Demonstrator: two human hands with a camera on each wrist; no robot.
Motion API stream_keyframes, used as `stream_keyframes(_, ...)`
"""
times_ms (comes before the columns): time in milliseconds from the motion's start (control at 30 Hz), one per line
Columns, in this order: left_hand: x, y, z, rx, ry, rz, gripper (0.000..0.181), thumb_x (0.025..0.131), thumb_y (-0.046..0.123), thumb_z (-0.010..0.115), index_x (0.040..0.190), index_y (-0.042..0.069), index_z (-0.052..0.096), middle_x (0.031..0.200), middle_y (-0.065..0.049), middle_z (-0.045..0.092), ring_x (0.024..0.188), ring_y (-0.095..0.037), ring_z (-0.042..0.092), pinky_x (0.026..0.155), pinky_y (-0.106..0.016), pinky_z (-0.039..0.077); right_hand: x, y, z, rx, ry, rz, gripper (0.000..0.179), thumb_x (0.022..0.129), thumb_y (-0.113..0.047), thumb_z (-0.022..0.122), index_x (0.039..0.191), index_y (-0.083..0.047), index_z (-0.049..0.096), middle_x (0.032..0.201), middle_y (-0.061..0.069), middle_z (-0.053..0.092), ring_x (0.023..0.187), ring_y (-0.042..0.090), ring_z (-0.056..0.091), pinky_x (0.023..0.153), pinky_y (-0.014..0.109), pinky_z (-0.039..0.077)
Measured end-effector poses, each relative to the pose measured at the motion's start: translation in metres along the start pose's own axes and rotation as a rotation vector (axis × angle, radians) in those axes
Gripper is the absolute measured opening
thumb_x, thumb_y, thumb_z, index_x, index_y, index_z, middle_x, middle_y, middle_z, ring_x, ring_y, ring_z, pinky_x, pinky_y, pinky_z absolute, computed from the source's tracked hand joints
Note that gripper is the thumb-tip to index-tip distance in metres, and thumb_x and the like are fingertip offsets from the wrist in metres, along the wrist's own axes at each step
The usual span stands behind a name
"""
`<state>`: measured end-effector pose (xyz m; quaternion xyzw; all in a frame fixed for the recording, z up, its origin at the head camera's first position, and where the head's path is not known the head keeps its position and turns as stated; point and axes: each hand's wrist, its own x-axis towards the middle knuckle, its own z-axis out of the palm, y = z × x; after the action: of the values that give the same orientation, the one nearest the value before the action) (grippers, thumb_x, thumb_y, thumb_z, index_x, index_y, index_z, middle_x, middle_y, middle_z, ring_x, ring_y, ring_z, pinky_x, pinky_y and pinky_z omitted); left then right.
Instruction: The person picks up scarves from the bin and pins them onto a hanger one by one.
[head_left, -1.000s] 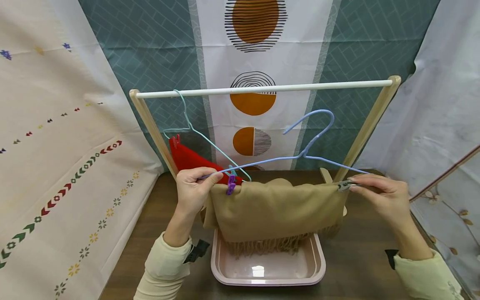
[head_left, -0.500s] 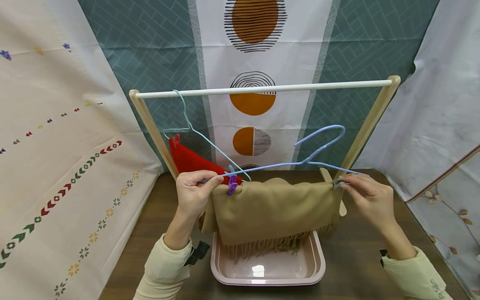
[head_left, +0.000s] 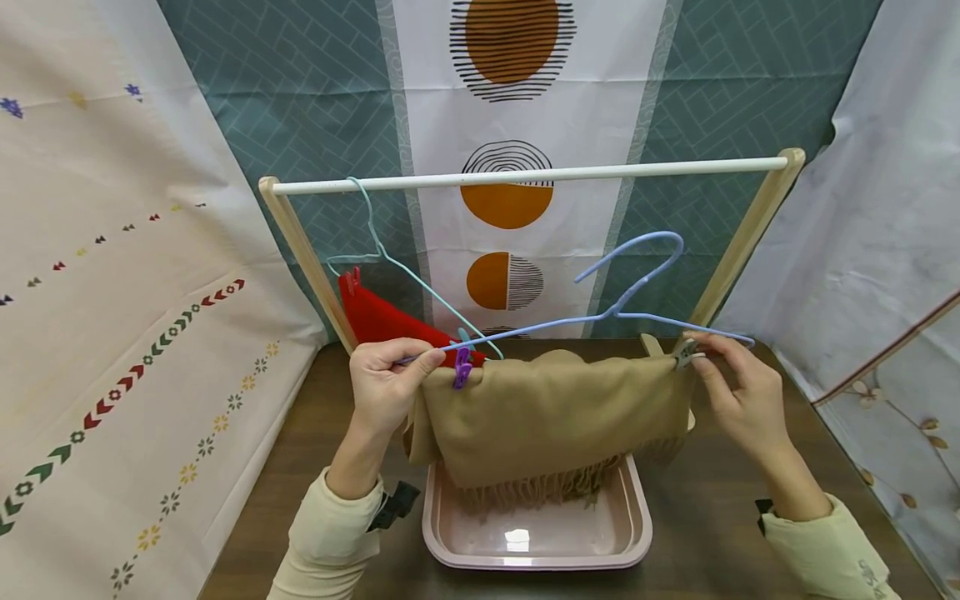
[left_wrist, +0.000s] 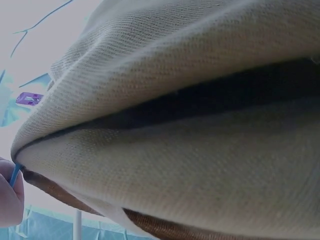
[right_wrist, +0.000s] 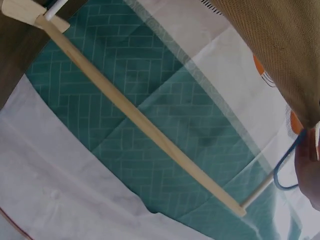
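My left hand (head_left: 386,383) pinches the left end of a light-blue clothes hanger (head_left: 558,323), whose hook points up. Below its bar hangs a tan fringed scarf (head_left: 555,425), fastened near the left end by a purple clothespin (head_left: 462,368). With thumb and fingers, my right hand (head_left: 742,392) pinches a grey clothespin (head_left: 684,353) at the scarf's upper right corner, right by the hanger bar. The hanger's right end sticks out past those fingers. In the left wrist view the scarf (left_wrist: 175,165) fills most of the picture; in the right wrist view the hanger's end loop (right_wrist: 280,182) shows beside the fingers.
Behind stands a rack with a white rail (head_left: 592,173) and wooden posts. A mint hanger (head_left: 420,283) hangs at its left with a red cloth (head_left: 378,321) pegged on. Beneath the scarf, a pink basin (head_left: 536,560) stands on the dark wooden surface (head_left: 720,508).
My right hand first moved left with the grey clothespin, then turned it more upright at the scarf's corner. The hanger dipped and rose partway, its right end now showing beyond my fingers.
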<state>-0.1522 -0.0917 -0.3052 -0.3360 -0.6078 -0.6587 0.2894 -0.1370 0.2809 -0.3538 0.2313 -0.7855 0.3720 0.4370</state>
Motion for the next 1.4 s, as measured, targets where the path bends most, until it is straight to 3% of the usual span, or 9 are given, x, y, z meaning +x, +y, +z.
stream_keyframes(167,0.0,0.001,0.0,-0.008,-0.003,-0.007,0.03,0.076,0.013,0.073,0.068,-0.015,0.063,0.057,0.004,0.058,0.037,-0.009,0.02,0.033,-0.019,0.018,-0.002,-0.001,0.002,0.055,0.089,0.074,0.017,0.081,0.009,0.06,0.096,0.015,0.063,0.099,-0.017,0.06,0.086,-0.006,0.056,0.074,0.009,0.041)
stream_keyframes(600,0.0,-0.001,-0.002,0.02,0.03,-0.076,0.004,0.073,-0.013,0.066,0.07,-0.012,0.064,0.05,0.002,0.048,0.037,-0.009,0.019,0.033,-0.021,0.02,0.001,-0.02,0.005,0.236,0.37,0.077,0.007,0.075,0.012,0.063,0.076,0.019,0.063,0.078,0.006,0.068,0.07,0.003,0.06,0.065,0.011,0.044)
stream_keyframes(767,-0.001,-0.002,-0.004,0.014,0.035,-0.091,0.011,0.075,-0.006,0.069,0.07,-0.015,0.063,0.051,0.001,0.05,0.037,-0.01,0.018,0.033,-0.022,0.019,0.008,-0.019,0.0,0.022,0.561,0.034,0.032,0.079,-0.016,0.07,0.068,0.013,0.063,0.069,0.003,0.063,0.069,-0.002,0.047,0.066,0.012,0.033)
stream_keyframes(833,-0.001,-0.002,-0.005,0.011,0.036,-0.089,0.016,0.075,-0.003,0.07,0.07,-0.016,0.062,0.051,-0.001,0.051,0.037,-0.01,0.018,0.033,-0.022,0.019,0.013,-0.015,-0.003,-0.074,0.533,0.029,0.038,0.081,-0.027,0.068,0.076,0.01,0.066,0.075,0.01,0.064,0.078,0.002,0.05,0.072,0.015,0.033)
stream_keyframes(933,-0.001,-0.003,-0.006,0.014,0.037,-0.093,0.012,0.075,-0.005,0.069,0.07,-0.015,0.063,0.052,-0.001,0.052,0.037,-0.01,0.019,0.033,-0.022,0.019,0.019,-0.008,-0.008,-0.103,0.378,0.002,0.039,0.085,-0.03,0.063,0.087,0.008,0.068,0.085,0.02,0.064,0.09,0.004,0.052,0.08,0.016,0.036)
stream_keyframes(1033,-0.001,-0.004,-0.007,0.006,0.038,-0.101,0.007,0.075,-0.008,0.068,0.071,-0.013,0.065,0.053,0.0,0.053,0.037,-0.01,0.019,0.033,-0.022,0.019,0.019,-0.001,-0.012,-0.03,0.213,-0.023,0.031,0.086,-0.02,0.063,0.086,0.011,0.067,0.083,0.012,0.067,0.086,-0.002,0.055,0.076,0.013,0.038)
stream_keyframes(1133,-0.001,-0.005,-0.008,0.01,0.035,-0.105,0.005,0.074,-0.01,0.067,0.07,-0.012,0.065,0.055,0.003,0.054,0.037,-0.01,0.019,0.033,-0.022,0.019,0.018,0.004,-0.014,0.048,0.139,-0.029,0.025,0.083,-0.012,0.066,0.077,0.012,0.066,0.077,-0.003,0.066,0.07,-0.007,0.052,0.062,0.009,0.036)
stream_keyframes(1233,0.0,-0.006,-0.009,0.015,0.021,-0.113,0.004,0.073,-0.014,0.065,0.07,-0.012,0.064,0.057,0.004,0.056,0.039,-0.009,0.023,0.034,-0.021,0.022,0.016,0.004,-0.016,0.088,0.157,-0.019,0.03,0.082,-0.013,0.068,0.067,0.013,0.062,0.07,-0.011,0.061,0.058,-0.006,0.043,0.054,0.008,0.031)
stream_keyframes(1400,0.005,-0.009,-0.012,0.063,-0.024,-0.119,0.004,0.075,-0.013,0.064,0.072,-0.011,0.065,0.063,0.003,0.061,0.047,-0.008,0.04,0.041,-0.018,0.036,0.018,-0.006,-0.015,0.156,0.303,0.011,0.034,0.08,-0.009,0.069,0.061,0.016,0.056,0.064,-0.012,0.057,0.051,-0.005,0.038,0.049,0.007,0.026)
